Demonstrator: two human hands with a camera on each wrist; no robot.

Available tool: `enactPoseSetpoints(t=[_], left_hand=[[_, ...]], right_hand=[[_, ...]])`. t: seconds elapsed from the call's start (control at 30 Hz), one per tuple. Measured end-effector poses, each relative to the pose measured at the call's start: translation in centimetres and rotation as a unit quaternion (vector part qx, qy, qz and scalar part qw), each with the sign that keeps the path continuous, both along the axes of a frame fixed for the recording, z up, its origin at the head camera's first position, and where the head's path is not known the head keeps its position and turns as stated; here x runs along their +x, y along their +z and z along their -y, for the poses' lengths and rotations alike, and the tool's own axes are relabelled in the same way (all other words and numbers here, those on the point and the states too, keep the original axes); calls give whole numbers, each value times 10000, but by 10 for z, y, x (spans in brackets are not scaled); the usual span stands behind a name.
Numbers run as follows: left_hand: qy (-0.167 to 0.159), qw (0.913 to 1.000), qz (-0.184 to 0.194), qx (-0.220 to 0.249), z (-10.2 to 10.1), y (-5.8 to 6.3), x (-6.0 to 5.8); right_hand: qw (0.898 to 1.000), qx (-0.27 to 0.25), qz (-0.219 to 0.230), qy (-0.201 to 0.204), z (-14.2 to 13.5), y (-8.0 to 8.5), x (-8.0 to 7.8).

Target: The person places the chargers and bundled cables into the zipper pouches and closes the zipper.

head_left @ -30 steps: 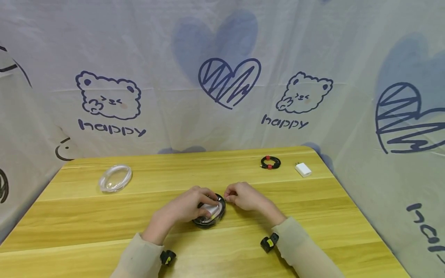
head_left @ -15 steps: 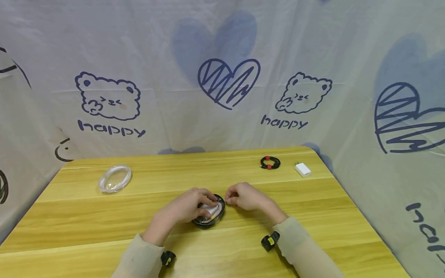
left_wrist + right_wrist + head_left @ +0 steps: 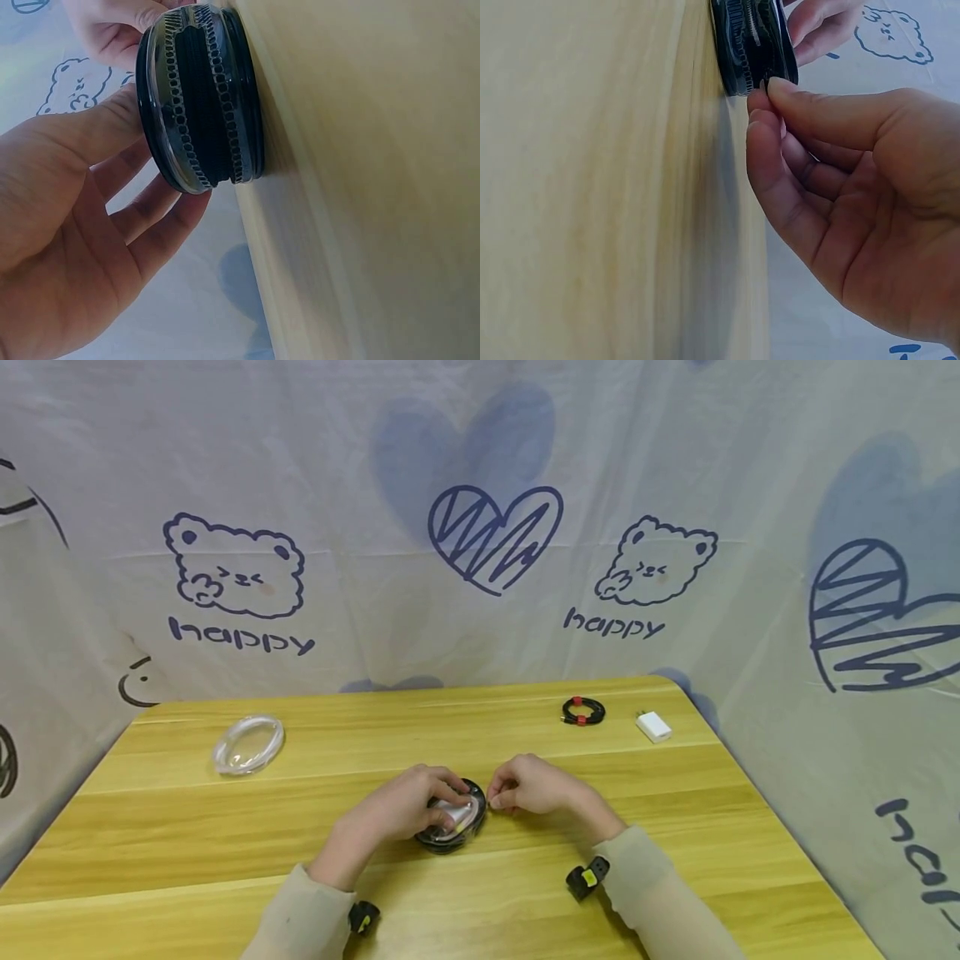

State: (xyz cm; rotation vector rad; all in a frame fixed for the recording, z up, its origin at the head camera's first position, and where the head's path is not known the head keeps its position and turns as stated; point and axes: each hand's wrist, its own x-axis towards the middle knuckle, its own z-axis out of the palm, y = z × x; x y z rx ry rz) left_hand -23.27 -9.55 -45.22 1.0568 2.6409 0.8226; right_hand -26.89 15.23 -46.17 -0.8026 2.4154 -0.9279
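Observation:
A small round black zip case (image 3: 444,843) lies on the table in the middle of the head view. Something white shows inside its rim, partly covered by fingers. My left hand (image 3: 408,802) grips the case from the left, with thumb and fingertips at its upper part. In the left wrist view, two rows of zipper teeth (image 3: 223,94) run round the side, with a dark gap between them. My right hand (image 3: 536,785) is at the case's right edge. Its thumb and index finger pinch the zipper pull (image 3: 764,85), which they mostly hide.
A coiled clear-white tube or cable (image 3: 249,745) lies at the back left of the wooden table (image 3: 180,835). At the back right are a coiled black cable (image 3: 592,713) with red ties and a white charger plug (image 3: 655,727). A printed cloth (image 3: 360,485) hangs behind.
My right hand has moved slightly toward me along the case's right edge, still pinching the zipper pull. The left hand and the case have hardly moved.

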Motion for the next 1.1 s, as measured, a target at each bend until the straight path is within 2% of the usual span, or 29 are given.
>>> enactPoseSetpoints(t=[0.37,1.1], left_hand=[[5,10000,-68,-46,-1,0,0],[-5,9997,-256,-37,0,-1,0]], right_hand=[[9963,-347,771,140,-1,2,2],[9901,-621,1251,124,0,-2,3]])
